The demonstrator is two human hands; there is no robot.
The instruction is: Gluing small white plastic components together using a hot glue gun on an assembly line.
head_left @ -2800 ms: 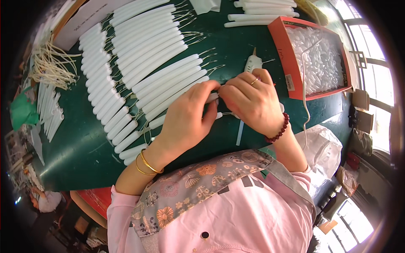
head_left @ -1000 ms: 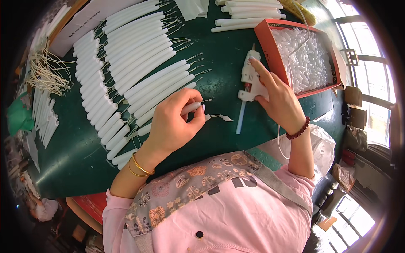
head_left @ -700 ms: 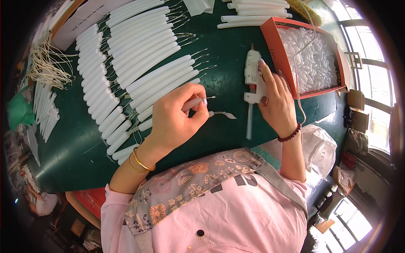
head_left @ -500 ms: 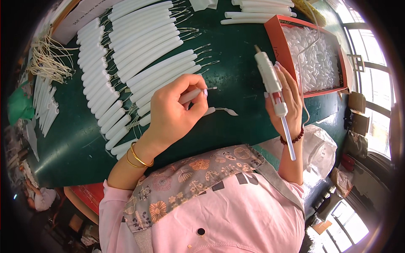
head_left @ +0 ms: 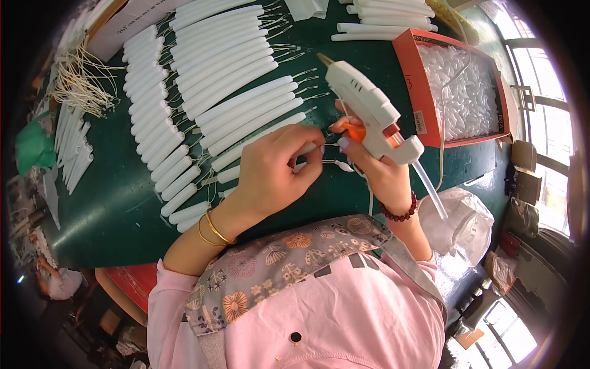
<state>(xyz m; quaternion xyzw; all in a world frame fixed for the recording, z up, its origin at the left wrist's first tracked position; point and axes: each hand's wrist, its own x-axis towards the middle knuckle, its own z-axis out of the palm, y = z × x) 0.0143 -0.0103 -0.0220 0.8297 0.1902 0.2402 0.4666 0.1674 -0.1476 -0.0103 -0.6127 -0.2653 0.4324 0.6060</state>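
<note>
While left hand (head_left: 273,169) pinches white tube (head_left: 305,148), glue gun (head_left: 364,101) in right hand (head_left: 387,178)

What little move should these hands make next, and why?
Probably lower the nozzle of the glue gun toward the wire at the white tube: the left hand holds that tube, the right hand holds the gun, and its nozzle points away from the wire.

Beyond the obstructing glue gun (head_left: 367,101), green table (head_left: 367,55) lies open between white tubes (head_left: 227,75) and the red box (head_left: 413,83).
</note>
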